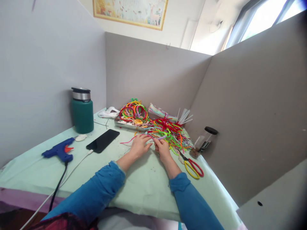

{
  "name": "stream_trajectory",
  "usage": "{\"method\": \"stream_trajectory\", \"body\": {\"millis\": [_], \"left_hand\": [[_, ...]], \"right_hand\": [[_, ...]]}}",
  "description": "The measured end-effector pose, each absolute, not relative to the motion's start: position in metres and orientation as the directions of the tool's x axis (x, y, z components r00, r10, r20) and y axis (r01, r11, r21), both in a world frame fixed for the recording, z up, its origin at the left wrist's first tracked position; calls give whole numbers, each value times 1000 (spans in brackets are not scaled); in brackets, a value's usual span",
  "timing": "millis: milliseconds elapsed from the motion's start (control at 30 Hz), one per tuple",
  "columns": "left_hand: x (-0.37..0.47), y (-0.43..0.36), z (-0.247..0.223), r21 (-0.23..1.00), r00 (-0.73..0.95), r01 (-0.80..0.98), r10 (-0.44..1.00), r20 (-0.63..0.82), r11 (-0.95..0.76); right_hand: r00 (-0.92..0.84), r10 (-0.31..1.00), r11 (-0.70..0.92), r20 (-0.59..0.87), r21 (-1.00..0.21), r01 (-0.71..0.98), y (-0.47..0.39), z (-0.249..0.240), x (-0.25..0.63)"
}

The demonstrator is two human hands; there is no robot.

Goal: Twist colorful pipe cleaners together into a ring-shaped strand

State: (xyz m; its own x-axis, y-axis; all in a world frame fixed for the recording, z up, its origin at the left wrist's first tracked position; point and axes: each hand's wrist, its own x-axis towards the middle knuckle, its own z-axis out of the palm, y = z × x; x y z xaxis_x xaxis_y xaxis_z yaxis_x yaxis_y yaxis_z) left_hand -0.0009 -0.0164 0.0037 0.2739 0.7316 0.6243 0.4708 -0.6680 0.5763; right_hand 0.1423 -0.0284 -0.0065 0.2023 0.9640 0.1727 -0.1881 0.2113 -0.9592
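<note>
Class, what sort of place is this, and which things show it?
Probably a small craft workspace: a blue glue gun, colourful fuzzy stems heaped and scissors lie on a cloth-covered table between grey partitions.

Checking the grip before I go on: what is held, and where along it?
A pink strand, seemingly pinched by the right hand, away from its loose left tail; the left hand lies over it. Pinch point: too small to tell.

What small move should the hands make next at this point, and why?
Probably the left hand should close on the pink pipe cleaner to steady it: its thumb stands apart from its fingers, and the strand trails out beyond them, while the right hand seems to pinch close by. What those right fingertips hold is too small to tell.
</note>
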Motion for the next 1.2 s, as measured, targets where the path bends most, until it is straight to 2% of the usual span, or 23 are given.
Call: {"method": "stream_trajectory", "body": {"millis": [100, 167, 300, 367, 433, 533, 633, 733, 900, 1000, 1100, 1200], "left_hand": [[-1, -15, 2, 547, 287, 503, 727, 624, -669], [0, -12, 0, 575, 275, 509, 754, 596, -640], [3, -6, -3, 789, 231, 417, 892, 389, -452], [3, -3, -2, 929, 202, 261, 956, 212, -262], [1, -3, 2, 999, 175, 19, 984, 31, -34], [-3, -3, 7, 931, 184, -315, 974, -129, 183], [-5, -6, 11, 885, 159, -412, 973, -165, 217], [-4, -8, 11, 916, 117, -347, 978, -170, 201], [0, -9, 9, 974, 139, -202, 987, -77, 104], [0, -9, 11, 964, 152, -265, 988, 40, 2], [-1, -10, 13, 932, 142, -355, 981, 135, -77], [0, -10, 11, 977, 212, -213, 975, 60, -14]], "right_hand": [[212, 963, 212, 168, -956, -202, -28, -6, 143], [211, 963, 213, 168, -953, -213, -29, -5, 144], [211, 960, 232, 184, -944, -235, -30, -5, 145], [206, 960, 238, 188, -937, -257, -30, -4, 145], [196, 963, 237, 187, -930, -279, -29, -4, 146], [184, 964, 239, 190, -925, -297, -29, -4, 146], [194, 961, 248, 198, -925, -286, -28, -5, 147], [218, 957, 248, 191, -929, -275, -27, -7, 148], [251, 953, 240, 169, -928, -285, -26, -9, 149], [258, 953, 232, 162, -935, -270, -25, -10, 149], [200, 968, 200, 150, -944, -261, -26, -9, 148], [98, 985, 162, 142, -960, -228, -27, -11, 145]]}}
